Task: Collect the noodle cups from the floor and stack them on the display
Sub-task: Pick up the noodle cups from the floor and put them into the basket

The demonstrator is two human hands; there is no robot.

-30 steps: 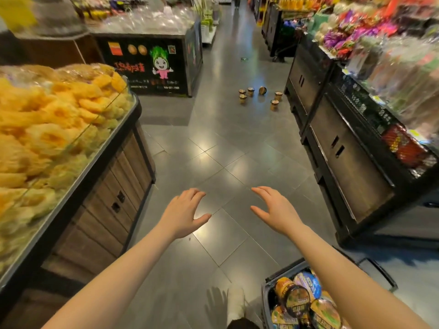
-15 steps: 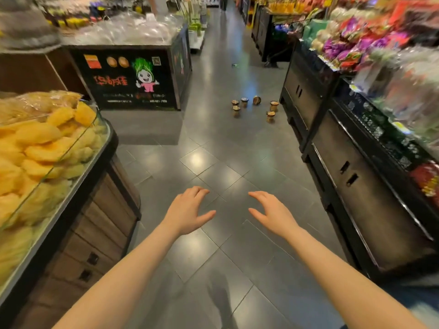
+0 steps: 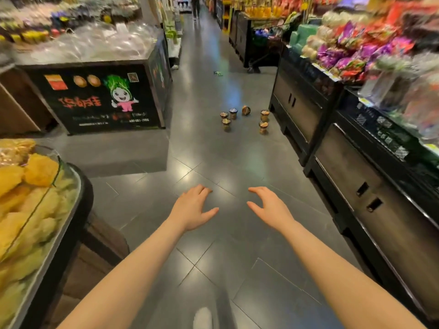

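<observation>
Noodle cups (image 3: 244, 119), six of them, stand on the floor (image 3: 202, 150) well beyond both hands, far up the aisle and slightly to the right of the gap between them. Nearest, the left hand (image 3: 192, 210) and right hand (image 3: 269, 208) hover palm-down over the grey glossy tiles, fingers relaxed and loosely bent, thumbs pointing inward, holding nothing. A white shoe tip (image 3: 202, 318) shows below the forearms. Left of the left hand sits a glass-fronted bin (image 3: 35, 210) of puffy yellow snacks. Right of the right hand runs a dark cabinet (image 3: 370, 198) with slotted handles. Farther on, five cups stand upright, small tapered cylinders with round lids facing up, their long axes vertical; the sixth cup (image 3: 246, 110) lies tipped, its lid turned toward the camera. They sit near the cabinet's far section. Beyond the left hand stands a black display block (image 3: 107, 100) with a cartoon vegetable figure.
</observation>
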